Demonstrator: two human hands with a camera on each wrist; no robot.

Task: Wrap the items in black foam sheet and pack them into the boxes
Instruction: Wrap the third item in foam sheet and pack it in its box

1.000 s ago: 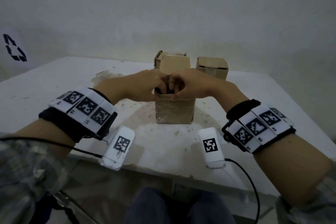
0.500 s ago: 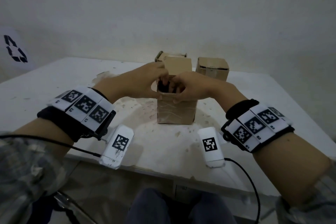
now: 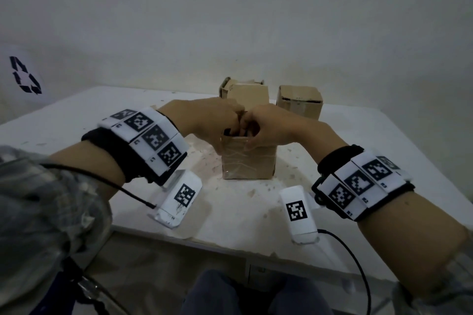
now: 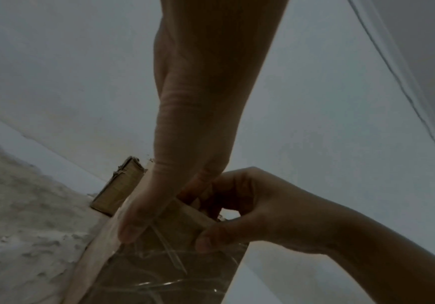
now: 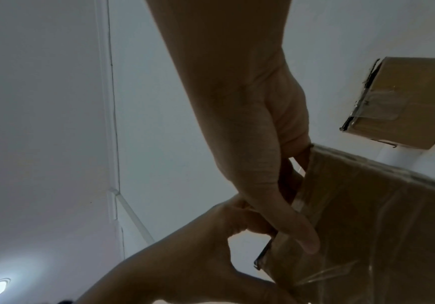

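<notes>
Both hands lower into the near box (image 3: 248,158) since last frame; left hand (image 3: 210,120) and right hand (image 3: 268,128) grip its rim, fingers curled inside. Foam bundle likely seated.

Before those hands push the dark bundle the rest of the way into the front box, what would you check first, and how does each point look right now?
1. Front box standing upright on the table: ok.
2. Top flap raised, mouth open: ok.
3. Left hand thumb outside the near wall, fingers over the rim: ok.
4. Right hand thumb outside the wall, fingers inside: ok.
5. Black foam bundle fully wrapped: cannot tell, mostly hidden.
6. Bundle fully seated: cannot tell.
</notes>
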